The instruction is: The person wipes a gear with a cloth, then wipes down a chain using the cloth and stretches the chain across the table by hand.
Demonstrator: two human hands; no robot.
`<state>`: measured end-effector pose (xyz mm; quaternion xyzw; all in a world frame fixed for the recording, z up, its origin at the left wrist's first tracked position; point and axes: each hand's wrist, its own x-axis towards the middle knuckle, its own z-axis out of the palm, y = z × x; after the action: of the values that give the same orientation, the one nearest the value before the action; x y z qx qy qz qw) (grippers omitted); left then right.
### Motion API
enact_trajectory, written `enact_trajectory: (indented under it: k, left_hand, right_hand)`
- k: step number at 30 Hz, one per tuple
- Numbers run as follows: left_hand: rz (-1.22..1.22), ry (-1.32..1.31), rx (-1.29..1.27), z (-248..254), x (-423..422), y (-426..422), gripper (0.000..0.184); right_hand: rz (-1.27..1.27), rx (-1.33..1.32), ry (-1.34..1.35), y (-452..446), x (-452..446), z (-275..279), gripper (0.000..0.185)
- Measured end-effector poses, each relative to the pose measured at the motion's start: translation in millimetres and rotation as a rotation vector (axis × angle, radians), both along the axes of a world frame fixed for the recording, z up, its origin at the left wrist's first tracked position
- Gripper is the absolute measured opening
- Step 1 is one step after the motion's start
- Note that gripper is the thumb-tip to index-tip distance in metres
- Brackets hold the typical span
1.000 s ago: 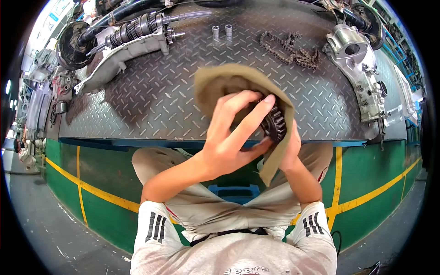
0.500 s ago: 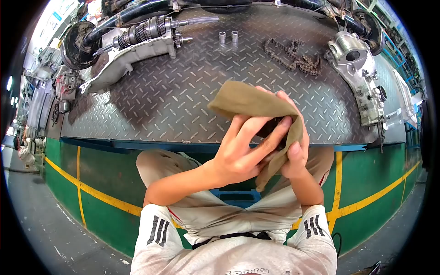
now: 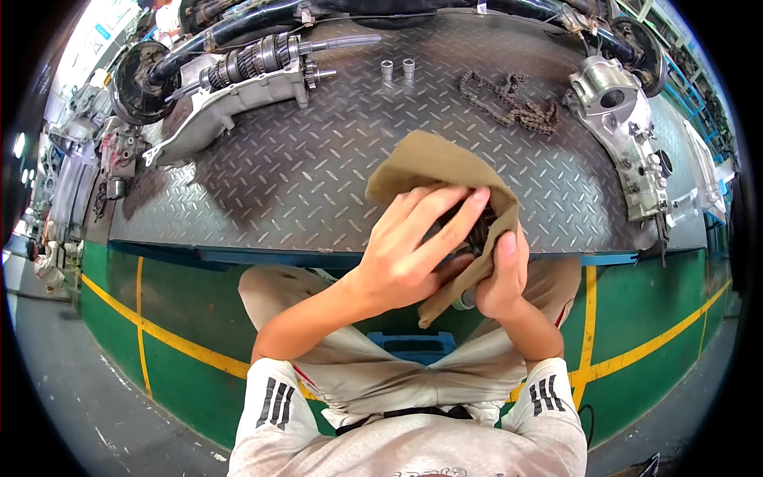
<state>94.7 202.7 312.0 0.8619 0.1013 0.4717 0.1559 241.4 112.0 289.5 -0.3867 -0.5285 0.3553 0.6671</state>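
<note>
Head view: left hand [image 3: 404, 253] curls fingers around dark, toothed metal gear [image 3: 479, 232] by the near edge of grey diamond-plate table [image 3: 318, 187]; right hand [image 3: 504, 280] grips olive-brown fabric cloth [image 3: 435, 161] partly enclosing it. Even pressure should prevent slipping.

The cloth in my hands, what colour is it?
Plain olive-brown; the cloth shows best in the head view.

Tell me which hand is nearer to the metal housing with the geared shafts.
Left. The left hand is nearer the person than the metal housing and to its right; the right hand is farther right, at the cloth's right side.
</note>
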Motion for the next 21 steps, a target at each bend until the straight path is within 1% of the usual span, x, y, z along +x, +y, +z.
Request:
enact_trajectory:
  k: [1,4,5,6,7,8,9,10,12,13,14,16,17,18,19,21]
  left_hand:
    - [-0.026,-0.077,0.054,-10,5,8,0.077]
    - [-0.028,-0.157,-0.126,-8,4,4,0.081]
    - [-0.026,-0.173,-0.184,-9,3,3,0.084]
    - [-0.010,-0.168,-0.178,-8,1,1,0.084]
    - [-0.046,-0.138,-0.250,-5,-1,0,0.085]
    - [-0.080,-0.108,-0.321,-3,-2,-1,0.086]
    - [-0.139,-0.073,-0.339,-5,-4,-1,0.088]
    - [-0.180,-0.019,-0.400,-6,-6,-4,0.084]
    - [-0.262,0.053,-0.411,-9,-6,-3,0.080]
    - [-0.341,0.087,-0.537,-11,-6,-4,0.078]
    - [-0.363,0.130,-0.494,-13,-6,0,0.080]
    - [-0.397,0.142,-0.440,-14,-4,0,0.083]
    - [-0.380,0.120,-0.382,-19,-3,-1,0.088]
    - [-0.374,0.119,-0.380,-19,-2,-2,0.088]
    - [-0.312,0.063,-0.351,-19,-1,-4,0.090]
    - [-0.181,-0.037,-0.306,-16,-2,-7,0.092]
  right_hand:
    - [-0.041,0.010,-0.037,-1,-3,-4,0.077]
    - [-0.084,0.074,-0.117,8,-4,-15,0.077]
    - [-0.127,0.274,-0.310,20,5,-34,0.077]
    - [-0.171,0.394,-0.420,23,7,-43,0.076]
    - [-0.203,0.448,-0.513,21,10,-46,0.075]
    - [-0.226,0.484,-0.581,20,13,-49,0.075]
    - [-0.237,0.499,-0.625,20,14,-48,0.074]
    - [-0.252,0.511,-0.660,20,17,-45,0.074]
    - [-0.239,0.436,-0.664,14,20,-30,0.074]
    - [-0.231,0.398,-0.660,11,20,-23,0.074]
    - [-0.223,0.345,-0.642,10,20,-14,0.075]
    - [-0.205,0.322,-0.659,14,27,-4,0.077]
    - [-0.175,0.314,-0.656,14,30,-3,0.078]
    - [-0.143,0.307,-0.654,15,32,-2,0.079]
    - [-0.138,0.310,-0.654,15,31,-2,0.079]
    - [-0.092,0.248,-0.544,10,21,-6,0.078]
